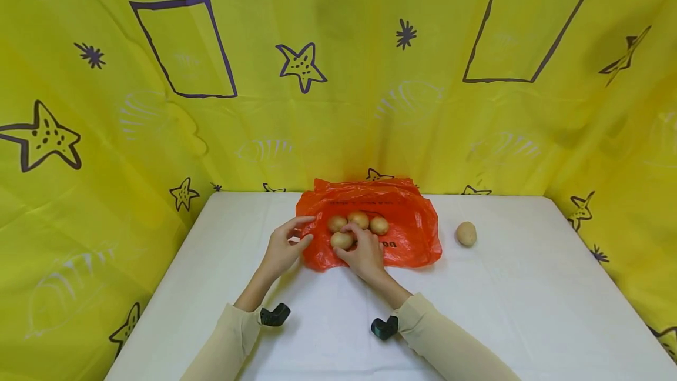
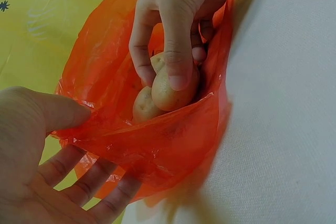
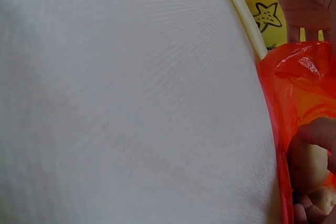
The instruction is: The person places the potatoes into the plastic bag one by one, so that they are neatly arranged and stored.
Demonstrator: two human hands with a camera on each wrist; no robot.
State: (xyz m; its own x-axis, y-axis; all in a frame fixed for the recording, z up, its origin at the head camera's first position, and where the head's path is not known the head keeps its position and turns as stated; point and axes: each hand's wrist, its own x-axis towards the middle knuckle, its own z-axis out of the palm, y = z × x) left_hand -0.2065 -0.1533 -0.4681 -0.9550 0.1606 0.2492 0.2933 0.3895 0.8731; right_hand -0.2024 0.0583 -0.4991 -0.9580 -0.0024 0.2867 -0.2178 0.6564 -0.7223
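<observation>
A red plastic bag (image 1: 412,240) lies on the table with its mouth spread toward me. Inside it, my right hand (image 1: 366,254) pinches a potato (image 1: 341,241) between thumb and fingers. Three other potatoes (image 1: 379,226) sit close beside it in the bag. My left hand (image 1: 281,249) is at the bag's left side. Its thumb lies over the rim and its fingers reach against the outside of the film, thumb and fingers apart. In the left wrist view, the gripped potato (image 2: 170,93) touches another potato (image 2: 144,107). The right wrist view shows only part of the held potato (image 3: 307,163).
One more potato (image 1: 466,233) lies on the white table (image 1: 502,298) to the right of the bag. A yellow curtain (image 1: 349,122) with dark drawings hangs behind the table and along its sides. Dark wrist cameras (image 1: 385,328) sit at both cuffs.
</observation>
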